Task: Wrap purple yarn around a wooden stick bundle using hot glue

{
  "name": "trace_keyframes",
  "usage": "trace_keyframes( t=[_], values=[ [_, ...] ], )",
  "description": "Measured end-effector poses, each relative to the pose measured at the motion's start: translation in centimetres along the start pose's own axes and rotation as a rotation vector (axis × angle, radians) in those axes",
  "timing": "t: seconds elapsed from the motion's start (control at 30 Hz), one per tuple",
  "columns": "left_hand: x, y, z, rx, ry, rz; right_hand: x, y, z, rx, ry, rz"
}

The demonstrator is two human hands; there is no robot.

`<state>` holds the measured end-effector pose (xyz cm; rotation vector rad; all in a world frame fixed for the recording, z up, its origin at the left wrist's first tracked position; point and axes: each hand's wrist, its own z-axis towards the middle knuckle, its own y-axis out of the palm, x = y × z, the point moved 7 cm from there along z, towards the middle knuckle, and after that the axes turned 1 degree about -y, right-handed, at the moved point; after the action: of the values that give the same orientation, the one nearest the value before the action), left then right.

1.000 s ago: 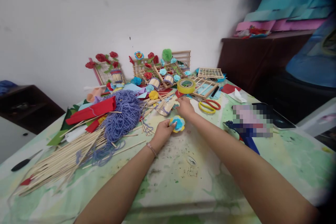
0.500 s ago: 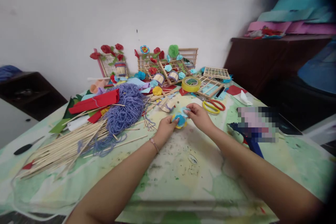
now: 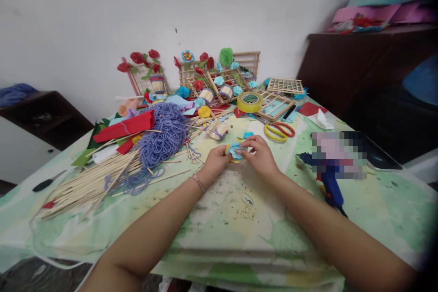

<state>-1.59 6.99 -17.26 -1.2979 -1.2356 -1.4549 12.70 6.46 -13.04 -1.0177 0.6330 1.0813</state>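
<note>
Both my hands meet at the middle of the green-stained table. My left hand pinches a small yellow and blue felt flower from the left. My right hand has its fingers closed on a light blue felt piece at the flower's right side. A second small blue felt scrap lies on the table just behind my hands. A thin bracelet sits on my left wrist.
A heap of purple yarn, a bundle of wooden sticks and red felt lie to the left. Behind are a yellow tape roll, scissors and stick frames with paper flowers. A blue glue gun lies at right.
My right hand came back from the far clutter near the tape roll with a blue felt piece and joined the flower. The view tilted down a little.
</note>
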Motion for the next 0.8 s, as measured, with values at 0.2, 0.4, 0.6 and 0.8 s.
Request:
trace_keyframes(
  t=[0.2,0.4,0.6,0.8],
  values=[
    [0.0,0.3,-0.1,-0.065,-0.008,-0.05,0.7,-0.3,-0.2,0.063,0.015,-0.012],
    [0.1,0.5,-0.2,-0.095,-0.015,-0.08,1.4,-0.2,0.0,0.066,0.039,0.007],
    [0.6,0.9,-0.6,-0.127,-0.02,-0.04,1.6,-0.2,-0.1,0.082,0.038,-0.004],
    [0.4,0.6,-0.4,-0.114,-0.023,-0.035,2.4,-0.2,0.0,0.078,0.051,0.025]
  ],
)
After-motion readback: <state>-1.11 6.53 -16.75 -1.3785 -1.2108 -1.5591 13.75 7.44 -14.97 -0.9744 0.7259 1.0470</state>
